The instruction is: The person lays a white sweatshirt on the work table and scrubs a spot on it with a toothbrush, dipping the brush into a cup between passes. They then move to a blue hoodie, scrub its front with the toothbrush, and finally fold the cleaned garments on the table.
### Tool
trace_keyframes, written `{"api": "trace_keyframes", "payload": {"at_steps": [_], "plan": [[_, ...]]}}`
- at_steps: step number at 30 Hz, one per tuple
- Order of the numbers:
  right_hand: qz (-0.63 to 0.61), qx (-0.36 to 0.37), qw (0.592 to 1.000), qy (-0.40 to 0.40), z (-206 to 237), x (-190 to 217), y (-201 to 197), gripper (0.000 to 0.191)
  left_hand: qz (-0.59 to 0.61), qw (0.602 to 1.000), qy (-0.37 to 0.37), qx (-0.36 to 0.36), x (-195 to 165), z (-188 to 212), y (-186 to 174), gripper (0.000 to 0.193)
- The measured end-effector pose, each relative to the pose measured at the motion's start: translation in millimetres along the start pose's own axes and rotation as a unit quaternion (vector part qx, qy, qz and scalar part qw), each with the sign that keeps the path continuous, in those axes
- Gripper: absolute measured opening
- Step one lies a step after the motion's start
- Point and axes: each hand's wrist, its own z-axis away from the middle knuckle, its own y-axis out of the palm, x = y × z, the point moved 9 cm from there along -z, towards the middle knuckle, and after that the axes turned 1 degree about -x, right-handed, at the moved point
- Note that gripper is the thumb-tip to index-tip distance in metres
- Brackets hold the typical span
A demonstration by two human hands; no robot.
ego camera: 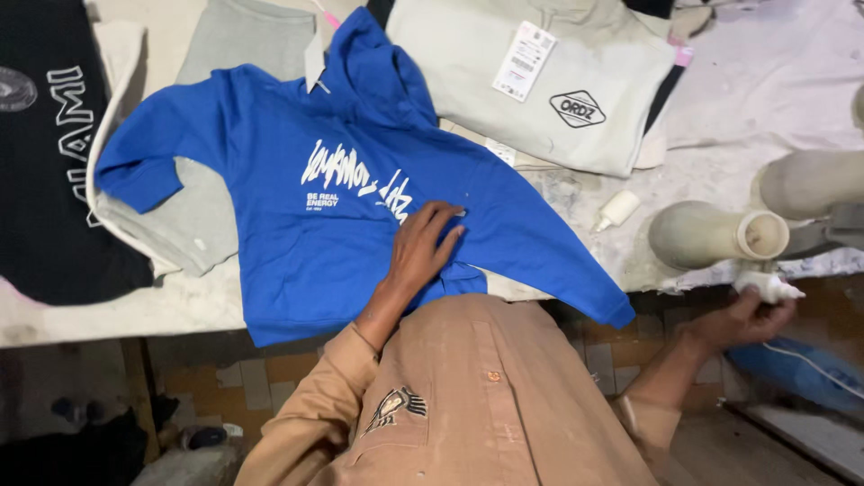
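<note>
The counter [720,144] is draped in a worn, stained whitish cloth that runs across the whole upper part of the frame, its near edge hanging just above a floor of small brownish tiles [261,378] seen along the bottom. Spread flat at the centre of the frame lies a blue hoodie [297,243] with white lettering on its chest, hood pointing to the top, one sleeve reaching to the left and the other slanting down to the lower right over the counter edge. The left hand [425,245] lies on the hoodie's lower front, palm down, fingers loosely spread and pressed to the cloth. The right hand [742,319] is out at the right edge, below the counter's edge, its fingers curled round a small white bottle [767,286]. Just above it two pale grey cones of thread [715,236] lie on their sides, and a small white squeeze bottle [617,210] rests on the cloth near the hoodie's sleeve. A grey garment [243,45] sits partly under the hoodie at upper left, a black garment [45,153] with white lettering fills the far left, and a folded cream garment [540,81] with a paper tag lies at top centre. Dark shoes [202,437] stand on the floor at lower left.
</note>
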Motion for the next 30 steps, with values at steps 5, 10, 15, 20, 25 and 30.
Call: {"api": "trace_keyframes", "payload": {"at_steps": [5, 10, 15, 20, 25, 30], "plan": [[0.058, 0.127, 0.988, -0.063, 58.2, 44.6, 57.2, 0.026, -0.137, 0.987, 0.03, -0.071, 6.5, -35.2, 2.5, 0.067], [0.036, 0.355, 0.932, 0.061, 148.3, 13.0, 167.7, 0.039, -0.238, 0.968, 0.045, -0.069, 17.5, -47.7, 26.2, 0.102], [0.196, 0.455, 0.866, -0.065, 195.0, 15.6, 235.7, 0.027, -0.261, 0.963, -0.004, -0.062, 27.8, -36.0, 24.8, 0.122], [0.241, 0.494, 0.828, -0.11, 207.0, 23.0, 259.3, 0.026, -0.261, 0.963, -0.004, -0.065, 26.7, -35.5, 19.9, 0.124], [0.239, 0.521, 0.807, -0.142, 211.5, 24.7, 270.5, 0.026, -0.249, 0.966, -0.006, -0.067, 29.2, -35.0, 17.6, 0.124], [0.245, 0.534, 0.798, -0.135, 213.1, 23.4, 275.4, 0.028, -0.248, 0.967, -0.013, -0.054, 31.7, -35.2, 19.1, 0.125]]}}
